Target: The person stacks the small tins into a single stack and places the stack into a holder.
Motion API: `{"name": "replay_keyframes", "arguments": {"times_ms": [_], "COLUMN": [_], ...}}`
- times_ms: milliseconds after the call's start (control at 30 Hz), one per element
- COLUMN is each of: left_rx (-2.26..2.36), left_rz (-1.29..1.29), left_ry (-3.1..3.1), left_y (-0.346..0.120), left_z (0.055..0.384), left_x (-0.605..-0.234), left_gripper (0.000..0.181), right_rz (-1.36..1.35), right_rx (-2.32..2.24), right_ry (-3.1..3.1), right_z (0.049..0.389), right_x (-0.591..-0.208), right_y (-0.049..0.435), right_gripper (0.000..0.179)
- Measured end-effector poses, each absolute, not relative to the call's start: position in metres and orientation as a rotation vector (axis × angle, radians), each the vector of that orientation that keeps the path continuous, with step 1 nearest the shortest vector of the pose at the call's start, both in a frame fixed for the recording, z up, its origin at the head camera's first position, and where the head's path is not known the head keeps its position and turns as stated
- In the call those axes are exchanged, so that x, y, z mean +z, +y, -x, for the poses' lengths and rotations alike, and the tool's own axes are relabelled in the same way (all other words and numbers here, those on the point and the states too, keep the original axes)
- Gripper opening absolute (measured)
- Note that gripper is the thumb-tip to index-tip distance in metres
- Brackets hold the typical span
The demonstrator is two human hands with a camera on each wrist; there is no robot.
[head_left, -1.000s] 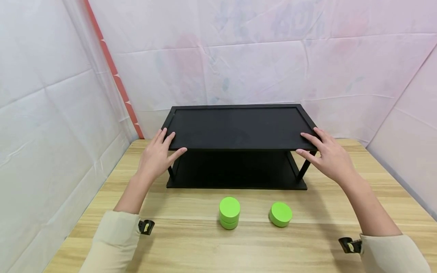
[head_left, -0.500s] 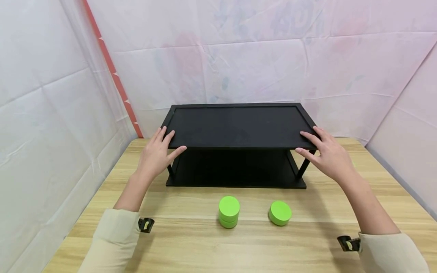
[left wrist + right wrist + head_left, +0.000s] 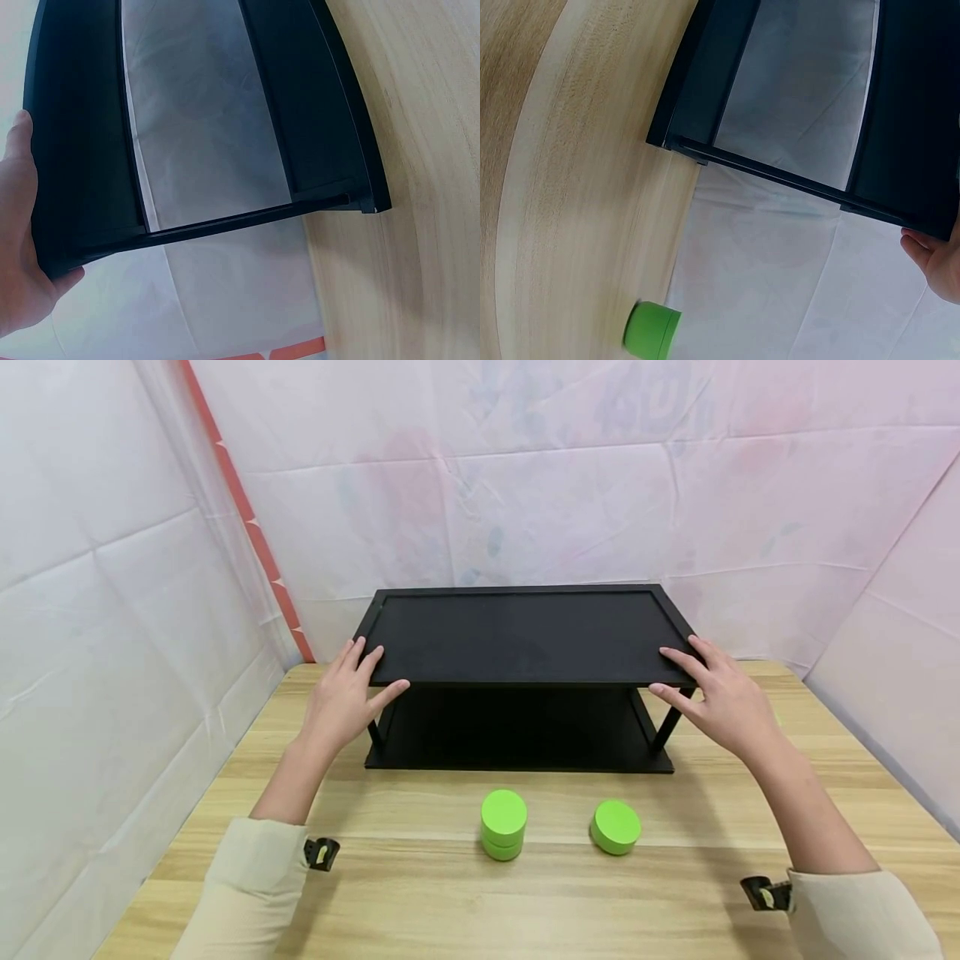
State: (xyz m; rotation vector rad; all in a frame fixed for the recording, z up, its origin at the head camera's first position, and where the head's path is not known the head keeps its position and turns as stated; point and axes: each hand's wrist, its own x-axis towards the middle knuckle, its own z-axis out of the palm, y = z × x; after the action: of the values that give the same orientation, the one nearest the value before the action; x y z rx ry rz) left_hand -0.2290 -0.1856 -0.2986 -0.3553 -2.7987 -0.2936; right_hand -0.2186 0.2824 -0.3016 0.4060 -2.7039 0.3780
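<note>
black shelf (image 3: 517,672): a two-tier stand toward the far side of the wooden table (image 3: 480,902), at twelve o'clock from the person, its base board (image 3: 517,735) low over the wood.
left hand (image 3: 337,703): rests on the near corner of the upper board (image 3: 517,631), at eight o'clock, fingers spread and nearly straight, thumb along the front edge.
right hand (image 3: 726,703): lies on the opposite near corner, at four o'clock, fingers fanned out likewise, thumb at the front edge.
outer fingers: partly hidden, so it is hard to say whether any tips reach the board's underside.
taller green cylinder (image 3: 503,824): upright, at six o'clock from the shelf, just apart from it, a seam round its side.
low green cylinder (image 3: 616,827): at three o'clock from the taller one, near but not touching.
sleeves (image 3: 855,910): cream, a small black mount (image 3: 765,894) at each cuff.
white sheeting (image 3: 555,510): hangs behind the shelf at twelve o'clock, faint coloured patches showing, with a red strip (image 3: 258,539) slanting down at ten o'clock.
</note>
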Motion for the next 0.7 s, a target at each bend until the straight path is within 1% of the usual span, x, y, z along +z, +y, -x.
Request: {"name": "replay_keyframes", "arguments": {"times_ms": [700], "left_rx": [-0.275], "left_rz": [0.341], "left_ry": [-2.782], "left_y": [-0.1868], "left_z": [0.2258], "left_x": [-0.3000], "left_gripper": [0.079], "right_rz": [-0.420], "right_rx": [0.385], "right_ry": [-2.689], "right_z": [0.2166], "right_x": [-0.3023], "right_y": [0.2810], "right_gripper": [0.060]}}
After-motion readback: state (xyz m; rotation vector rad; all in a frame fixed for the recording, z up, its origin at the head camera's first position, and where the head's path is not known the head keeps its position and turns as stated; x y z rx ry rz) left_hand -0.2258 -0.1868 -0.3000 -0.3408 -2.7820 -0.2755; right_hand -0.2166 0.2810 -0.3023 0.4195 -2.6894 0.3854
